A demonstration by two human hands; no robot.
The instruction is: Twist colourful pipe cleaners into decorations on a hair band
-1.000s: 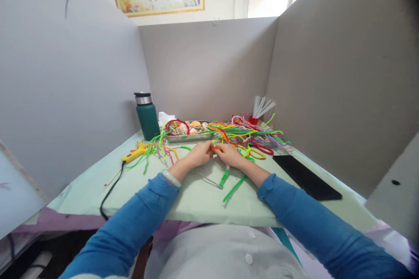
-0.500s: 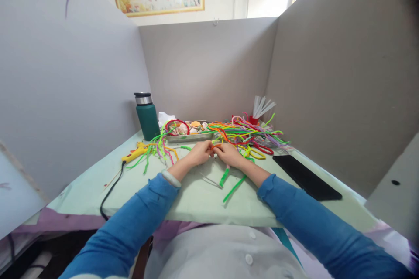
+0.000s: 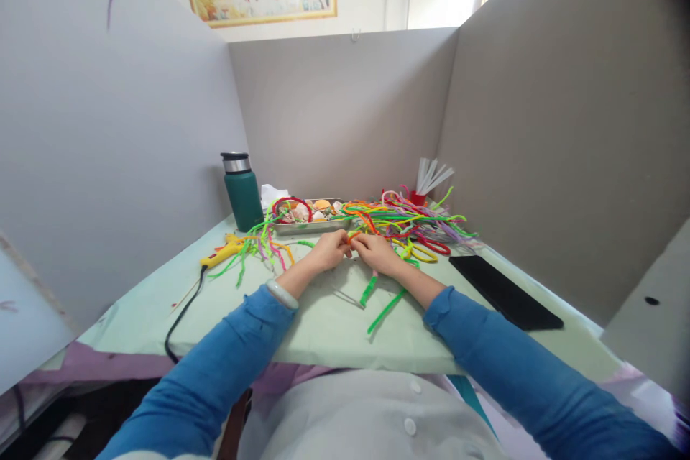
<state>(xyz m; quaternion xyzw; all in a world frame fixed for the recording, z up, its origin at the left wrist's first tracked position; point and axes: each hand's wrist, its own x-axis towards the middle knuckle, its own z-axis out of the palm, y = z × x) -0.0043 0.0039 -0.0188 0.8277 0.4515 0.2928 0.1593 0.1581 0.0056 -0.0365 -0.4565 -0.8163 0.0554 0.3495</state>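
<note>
Orange, bright orange, that's what I'm getting down the line on the held pipe cleaner (image 3: 352,236), and vivid green on the wrapped piece (image 3: 368,291) below! Plain blue sleeves (image 3: 215,359), milky-white bangle (image 3: 282,295). My feed gives me pale green across the worktop (image 3: 328,330), yellow on the glue gun (image 3: 223,251), deep teal on the bottle (image 3: 245,201), banded silver, topped black. And the pile (image 3: 399,215): red, orange, yellow, green, purple streaks! Solid black slab (image 3: 501,291), purple numerals (image 3: 111,11) on a grey panel (image 3: 134,122).

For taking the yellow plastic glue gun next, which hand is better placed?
Left, probably: the glue gun lies left of the left hand; the right hand is farther; both hold an orange fuzzy stem.
</note>
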